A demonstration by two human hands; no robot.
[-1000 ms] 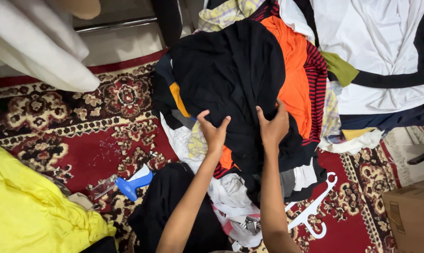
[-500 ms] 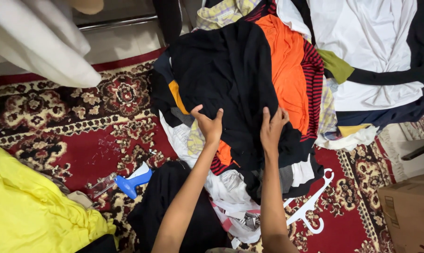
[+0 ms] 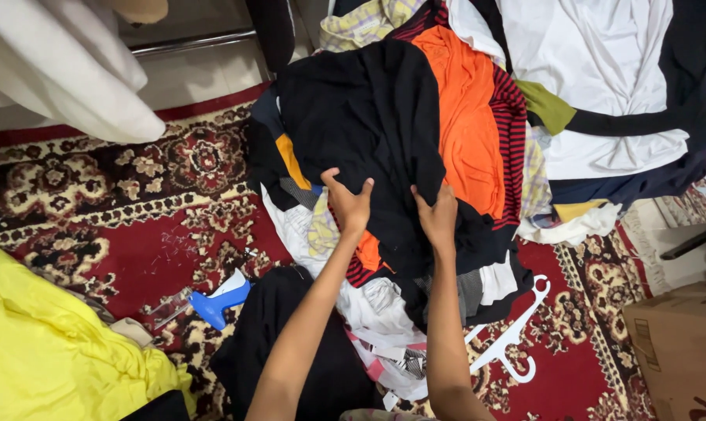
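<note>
Black cloth lies under both my hands: one black garment (image 3: 368, 117) spread on top of the pile, running from my fingers away to the far side. Past my right hand, touching the black one, is one orange garment (image 3: 466, 117), and beside that one red-and-black striped piece (image 3: 509, 117). Further right I count one large white garment (image 3: 602, 86) with a dark band across it. Near my right forearm lies one white hanger (image 3: 509, 343). Near my left forearm lies one blue tool (image 3: 216, 302), and further left one yellow cloth (image 3: 49, 351). Far beyond my left hand hangs one white cloth (image 3: 64, 70). One cardboard box (image 3: 680, 351) sits well off to my right.

All of it rests on a red patterned carpet (image 3: 134, 226); past the carpet's far edge there is a strip of pale floor (image 3: 189, 74).

My left hand (image 3: 349, 203) lies on the black garment with fingers spread and slightly curled, pressing its near edge. My right hand (image 3: 438, 218) is just beside it, fingers bent into the same cloth and pinching a fold. The two hands are close together but apart, both at the near end of the black garment.
</note>
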